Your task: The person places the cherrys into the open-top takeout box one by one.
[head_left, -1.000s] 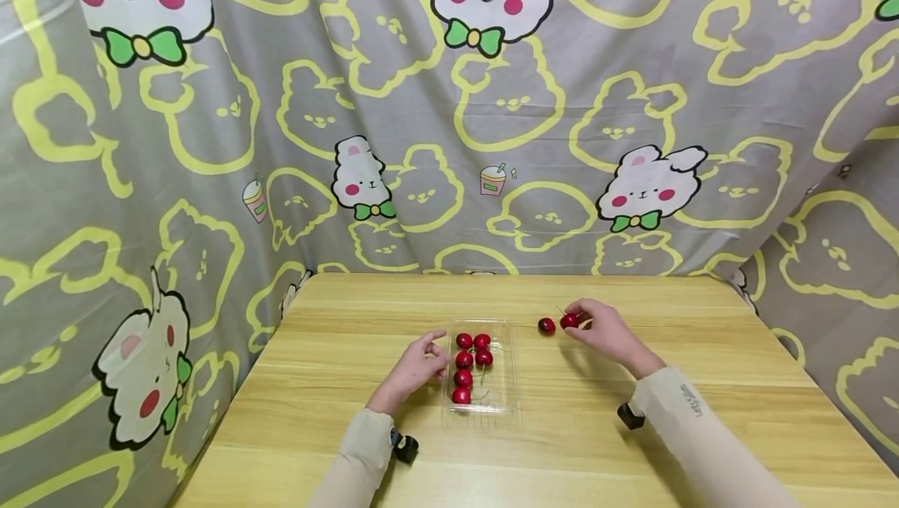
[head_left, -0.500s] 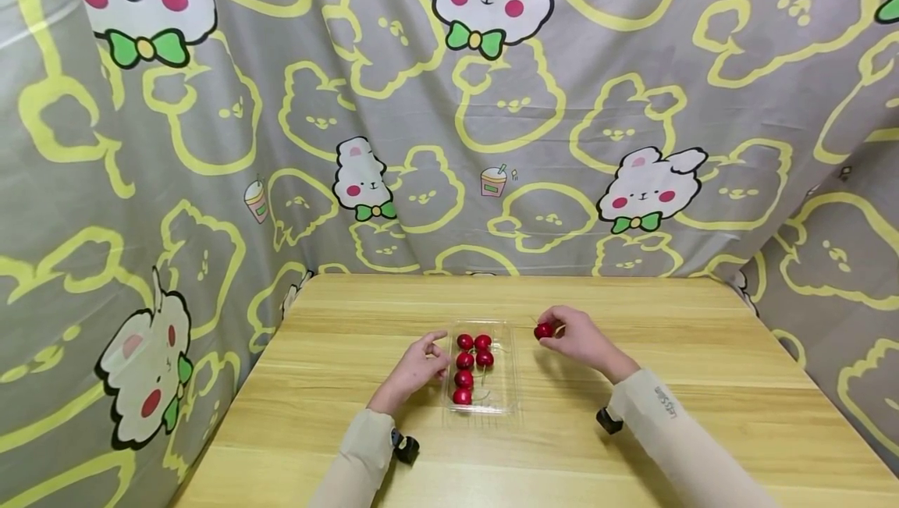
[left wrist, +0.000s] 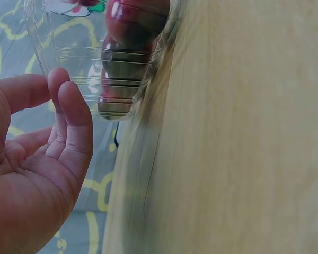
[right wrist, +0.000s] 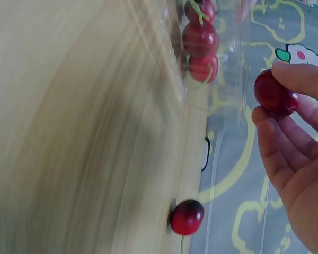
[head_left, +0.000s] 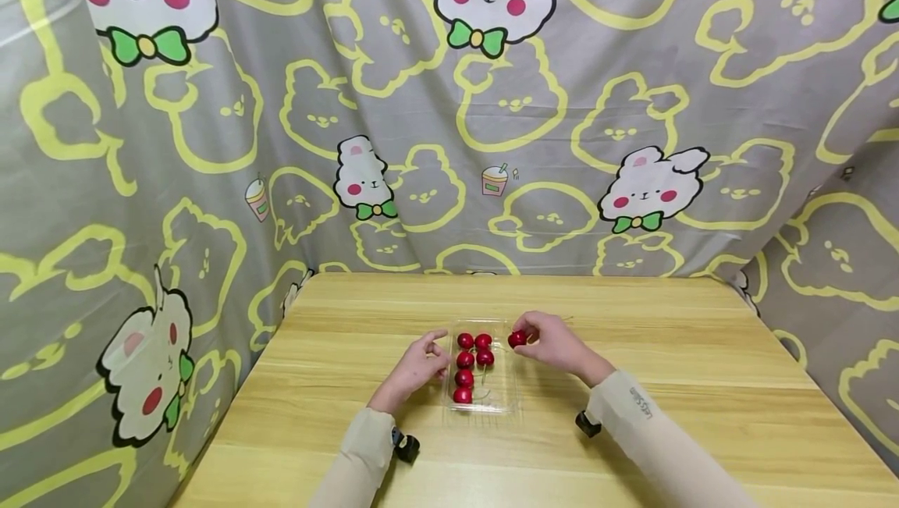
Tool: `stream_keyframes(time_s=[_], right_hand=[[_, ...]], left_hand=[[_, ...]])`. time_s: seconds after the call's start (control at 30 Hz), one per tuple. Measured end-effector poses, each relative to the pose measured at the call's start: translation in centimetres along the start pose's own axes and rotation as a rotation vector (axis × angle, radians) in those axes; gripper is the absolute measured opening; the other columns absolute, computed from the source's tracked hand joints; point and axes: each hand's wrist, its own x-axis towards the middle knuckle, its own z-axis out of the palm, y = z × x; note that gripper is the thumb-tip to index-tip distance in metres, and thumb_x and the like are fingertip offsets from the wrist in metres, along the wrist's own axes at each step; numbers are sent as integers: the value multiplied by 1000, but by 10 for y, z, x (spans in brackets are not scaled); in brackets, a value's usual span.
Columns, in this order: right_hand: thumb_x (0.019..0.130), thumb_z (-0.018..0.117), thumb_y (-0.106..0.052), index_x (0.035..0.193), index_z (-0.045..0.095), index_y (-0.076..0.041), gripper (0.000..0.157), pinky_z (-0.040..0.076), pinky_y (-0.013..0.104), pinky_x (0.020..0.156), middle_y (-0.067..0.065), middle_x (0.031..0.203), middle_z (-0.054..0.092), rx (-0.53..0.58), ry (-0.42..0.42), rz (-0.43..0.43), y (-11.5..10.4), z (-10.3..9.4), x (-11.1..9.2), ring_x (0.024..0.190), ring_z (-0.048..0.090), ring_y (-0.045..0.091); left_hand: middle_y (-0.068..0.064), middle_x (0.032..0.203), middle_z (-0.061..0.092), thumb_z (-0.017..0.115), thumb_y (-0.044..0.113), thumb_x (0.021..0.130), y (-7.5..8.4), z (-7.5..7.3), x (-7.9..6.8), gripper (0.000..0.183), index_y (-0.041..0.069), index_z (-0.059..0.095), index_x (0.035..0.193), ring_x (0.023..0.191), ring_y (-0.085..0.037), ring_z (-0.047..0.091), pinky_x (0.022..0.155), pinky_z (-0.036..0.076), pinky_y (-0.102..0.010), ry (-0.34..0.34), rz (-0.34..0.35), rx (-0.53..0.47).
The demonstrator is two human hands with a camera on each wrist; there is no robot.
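Note:
My right hand (head_left: 558, 344) pinches a dark red cherry (head_left: 517, 338) between thumb and fingers, at the right rim of a clear plastic box (head_left: 497, 397). The box holds several cherries (head_left: 464, 378): a full row along its left side and a shorter one beside it. My left hand (head_left: 414, 366) is at the box's left edge; in the left wrist view its thumb and curled fingertips (left wrist: 73, 98) meet at the rim and grip it. Another cherry (right wrist: 187, 217) lies on the table, seen in the right wrist view and hidden behind my right hand in the head view.
The box stands on a light wooden table (head_left: 337, 313). A grey curtain (head_left: 421, 126) with yellow and white cartoon prints hangs behind the table and along its sides. A small black wrist camera (head_left: 405, 445) sits on each sleeve.
My right hand has moved left with its cherry, passing over the loose one, to the box's right rim. My left hand and the box have stayed in place.

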Motion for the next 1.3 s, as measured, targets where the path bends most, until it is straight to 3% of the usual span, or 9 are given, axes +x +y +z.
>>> stream_keyframes(time_s=[0.33,0.57,0.8,1.03,1.3], right_hand=[[77,78,-9,94,63,-11,22,54,37,76,-4,90,63,1,-41,-35,-12,14,8,82,61,14],[77,77,-10,98,64,-11,25,53,32,79,-3,95,64,-38,-87,-18,-17,24,12,86,60,13],[75,80,-13,96,66,-12,25,53,31,76,-5,92,64,-96,-119,-69,-18,33,14,83,60,12],[75,80,-16,94,67,-16,24,51,26,72,-9,90,61,-162,-148,-97,-17,42,16,82,57,11],[76,79,-18,94,67,-16,22,50,24,71,-10,90,56,-183,-216,-107,-17,48,16,83,56,12]], left_hand=[[-11,83,54,56,-3,90,4,-1,-1,56,-11,32,140,67,-19,60,66,55,-33,-10,-5,-11],[-12,84,54,57,-3,90,4,-1,0,57,-11,32,140,67,-18,60,68,55,-36,-12,-13,-13],[-11,84,53,57,-2,90,2,-1,0,57,-10,32,140,68,-18,60,69,56,-37,-12,-15,-15],[-11,84,54,56,-2,90,1,-1,1,56,-10,33,140,70,-23,60,74,55,-45,-16,-10,-9],[-12,85,55,57,-2,90,2,-2,1,57,-10,33,140,70,-23,61,73,55,-44,-18,-3,-6]])
